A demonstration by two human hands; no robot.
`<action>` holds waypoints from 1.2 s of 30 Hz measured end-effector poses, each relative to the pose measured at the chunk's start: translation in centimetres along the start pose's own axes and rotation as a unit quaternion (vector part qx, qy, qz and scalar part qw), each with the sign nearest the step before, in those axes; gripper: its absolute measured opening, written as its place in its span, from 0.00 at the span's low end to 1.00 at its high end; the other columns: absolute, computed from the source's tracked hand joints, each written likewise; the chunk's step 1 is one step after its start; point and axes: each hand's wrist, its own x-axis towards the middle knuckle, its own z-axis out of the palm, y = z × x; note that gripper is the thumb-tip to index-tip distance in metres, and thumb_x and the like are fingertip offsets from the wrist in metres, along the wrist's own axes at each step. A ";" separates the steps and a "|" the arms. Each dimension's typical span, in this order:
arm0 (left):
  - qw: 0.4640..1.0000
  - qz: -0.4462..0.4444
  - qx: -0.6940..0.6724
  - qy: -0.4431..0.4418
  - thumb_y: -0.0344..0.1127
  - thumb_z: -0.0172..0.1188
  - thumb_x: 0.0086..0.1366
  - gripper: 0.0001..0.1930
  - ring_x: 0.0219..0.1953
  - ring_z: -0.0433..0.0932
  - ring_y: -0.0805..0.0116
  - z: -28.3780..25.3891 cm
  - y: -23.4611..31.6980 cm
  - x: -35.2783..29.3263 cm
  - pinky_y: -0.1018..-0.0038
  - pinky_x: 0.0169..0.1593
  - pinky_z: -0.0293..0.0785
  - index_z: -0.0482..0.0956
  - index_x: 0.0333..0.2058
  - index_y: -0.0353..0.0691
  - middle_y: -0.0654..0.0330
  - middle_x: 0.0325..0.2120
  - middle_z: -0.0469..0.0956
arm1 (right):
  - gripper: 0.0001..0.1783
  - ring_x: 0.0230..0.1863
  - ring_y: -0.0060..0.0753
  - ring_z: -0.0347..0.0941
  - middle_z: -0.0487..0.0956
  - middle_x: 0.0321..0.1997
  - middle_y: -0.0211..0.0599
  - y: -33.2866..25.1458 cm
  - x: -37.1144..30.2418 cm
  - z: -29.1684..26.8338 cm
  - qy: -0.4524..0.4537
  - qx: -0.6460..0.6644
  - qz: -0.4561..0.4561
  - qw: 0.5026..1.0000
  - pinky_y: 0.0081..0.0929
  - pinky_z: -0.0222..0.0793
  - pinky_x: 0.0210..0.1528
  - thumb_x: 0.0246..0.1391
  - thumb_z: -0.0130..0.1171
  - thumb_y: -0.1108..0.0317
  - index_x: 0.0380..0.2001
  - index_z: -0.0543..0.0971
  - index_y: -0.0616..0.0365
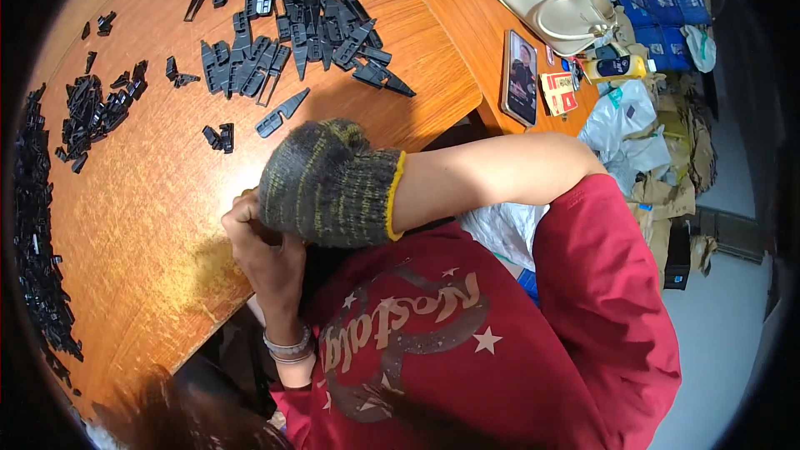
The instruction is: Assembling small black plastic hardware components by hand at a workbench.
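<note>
My bare left hand [271, 254], with bracelets at its wrist, is raised at the table's near edge. Its fingers are bent and pinched together, and whatever they hold is hidden. Pressed close beside it is my right hand [321, 183] in a dark grey knitted glove with a yellow cuff. That hand is curled into a fist; its fingertips and anything in them are out of sight. Just beyond the glove lies a single black pointed plastic part [282, 113]. Two small black clip-like pieces [220, 138] rest to its left.
A heap of black pointed plastic parts [308, 29] covers the table's far middle. Smaller black pieces [100, 108] form a pile at left, with a long bank [37, 258] along the edge. At right are a phone [521, 75], a cream handbag [546, 0] and a yellow bottle [617, 67].
</note>
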 end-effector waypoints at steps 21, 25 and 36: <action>0.933 -0.226 -0.261 -0.103 0.16 0.56 0.57 0.15 0.26 0.75 0.76 0.1 2.9 1.7 0.85 0.26 0.71 0.72 0.44 0.31 0.53 0.38 0.77 | 0.19 0.49 0.29 0.76 0.80 0.48 0.36 1.5 -9.5 2.4 0.130 0.727 0.149 0.657 0.30 0.72 0.51 0.55 0.62 0.69 0.50 0.76 0.60; 0.897 -0.232 -0.346 -0.150 0.15 0.58 0.58 0.19 0.19 0.74 0.76 0.6 3.2 1.9 0.83 0.20 0.70 0.69 0.47 0.31 0.60 0.23 0.76 | 0.17 0.39 0.20 0.77 0.82 0.40 0.34 0.8 -9.0 -0.3 0.092 0.586 0.171 0.786 0.22 0.75 0.40 0.53 0.63 0.76 0.48 0.78 0.60; 0.983 0.066 0.169 -0.033 0.24 0.64 0.56 0.07 0.24 0.73 0.63 2.2 2.9 4.7 0.70 0.27 0.68 0.74 0.32 0.34 0.53 0.25 0.70 | 0.14 0.39 0.29 0.79 0.82 0.37 0.38 2.2 -18.5 -3.9 0.260 0.216 0.345 0.875 0.27 0.74 0.45 0.53 0.62 0.67 0.43 0.79 0.62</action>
